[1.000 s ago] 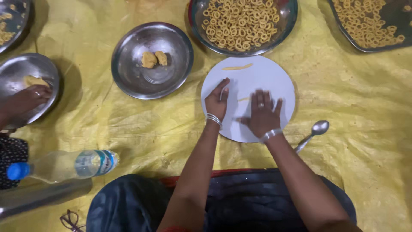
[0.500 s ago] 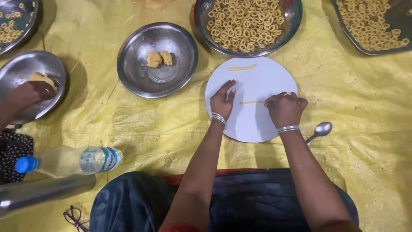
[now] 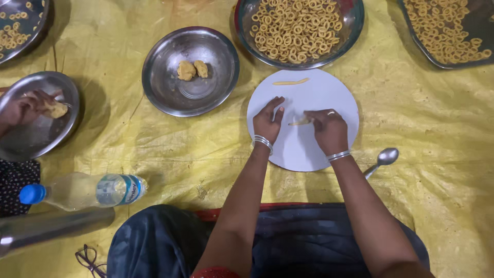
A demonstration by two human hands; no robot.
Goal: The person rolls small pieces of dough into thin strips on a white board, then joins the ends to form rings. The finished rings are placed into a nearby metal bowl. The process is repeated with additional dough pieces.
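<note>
On white round board (image 3: 309, 149), dough strip (image 3: 300, 122) lies left-right — right hand (image 3: 328, 129) pinches its right end, left hand (image 3: 268, 121) open, just left

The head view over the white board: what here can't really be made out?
- Dough strip, head view: its right end is hidden under the right hand.
- Tray of rings: cut off by the top and right edges.
- Another person's hand: arm cut off by the left edge.
- Spoon: handle hidden behind the right forearm.

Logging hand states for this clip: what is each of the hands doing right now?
Left hand: open, empty, fingertips resting on the white round board.
Right hand: closed on a thin dough strip, pinched at its end.
</note>
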